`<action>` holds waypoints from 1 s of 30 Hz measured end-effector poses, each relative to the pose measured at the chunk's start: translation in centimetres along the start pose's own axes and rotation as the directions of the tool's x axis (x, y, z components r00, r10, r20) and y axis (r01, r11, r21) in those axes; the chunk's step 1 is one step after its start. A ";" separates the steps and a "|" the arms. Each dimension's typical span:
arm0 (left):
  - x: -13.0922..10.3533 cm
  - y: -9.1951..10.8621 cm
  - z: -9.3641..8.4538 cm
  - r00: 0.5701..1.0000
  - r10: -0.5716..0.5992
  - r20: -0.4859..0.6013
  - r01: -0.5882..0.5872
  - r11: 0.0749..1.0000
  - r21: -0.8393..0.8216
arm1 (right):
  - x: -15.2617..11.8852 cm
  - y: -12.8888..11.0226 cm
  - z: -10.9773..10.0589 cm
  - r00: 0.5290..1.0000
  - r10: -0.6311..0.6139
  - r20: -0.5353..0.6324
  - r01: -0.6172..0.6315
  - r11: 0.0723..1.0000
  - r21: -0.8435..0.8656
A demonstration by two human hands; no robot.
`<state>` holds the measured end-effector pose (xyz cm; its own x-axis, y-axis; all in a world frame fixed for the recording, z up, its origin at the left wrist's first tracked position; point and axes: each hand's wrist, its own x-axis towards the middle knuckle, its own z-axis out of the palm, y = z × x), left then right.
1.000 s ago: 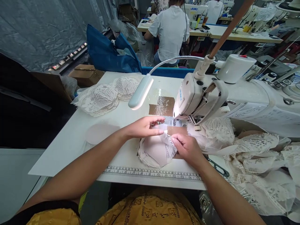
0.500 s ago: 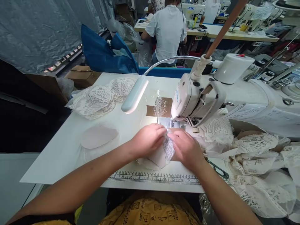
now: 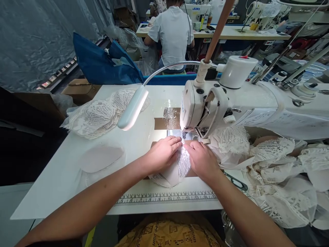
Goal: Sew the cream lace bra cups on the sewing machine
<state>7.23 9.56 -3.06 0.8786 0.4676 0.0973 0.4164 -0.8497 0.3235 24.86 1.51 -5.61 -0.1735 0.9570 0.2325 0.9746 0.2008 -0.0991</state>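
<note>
Just in front of the needle of a white sewing machine (image 3: 191,106), a lace-covered bra cup piece (image 3: 183,163) lies on the table, its far edge by the presser foot. My left hand (image 3: 164,154) rests on the cup's left side, fingers together and pressing the fabric. From the right, my right hand (image 3: 203,159) grips the lace edge between thumb and fingers. The two hands' fingertips nearly meet below the foot. Whether the needle is in the fabric is hidden.
Stacked lace cups (image 3: 95,113) lie at the back left, and a smooth pale cup piece (image 3: 101,159) sits nearer. A lamp (image 3: 133,108) hangs over the table. Thread snips (image 3: 235,180) and a heap of lace pieces (image 3: 280,188) are at right. A person (image 3: 172,34) sits beyond.
The view has shifted, so most things appear farther left. The lace edge lies flatter under my hands, and my left fingers have stretched out somewhat over the fabric.
</note>
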 end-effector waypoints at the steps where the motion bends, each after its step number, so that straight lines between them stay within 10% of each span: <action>1: 0.1 -0.2 0.2 1.000 0.005 0.004 -0.005 1.000 0.008 | 0.1 0.0 0.1 1.000 0.006 -0.004 -0.006 1.000 -0.003; 14: 1.0 -3.6 -0.3 0.983 0.161 0.084 -0.161 0.987 -0.014 | 0.7 -0.3 0.0 0.998 0.050 0.025 -0.050 0.999 -0.009; 22: -0.7 -0.8 -0.7 0.993 0.112 -0.025 -0.111 0.993 0.026 | -0.5 0.2 -1.1 0.999 -0.008 -0.052 0.017 0.983 0.181; 30: -1.2 -0.3 0.2 0.997 0.012 -0.072 -0.013 1.000 -0.009 | -2.0 0.1 -4.6 0.986 -0.074 0.149 0.028 0.956 0.291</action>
<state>6.12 9.24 -3.42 0.8645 0.4735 0.1685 0.4029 -0.8533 0.3309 25.96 -1.33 -1.68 -0.2639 0.9601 0.0929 0.8860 0.2793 -0.3702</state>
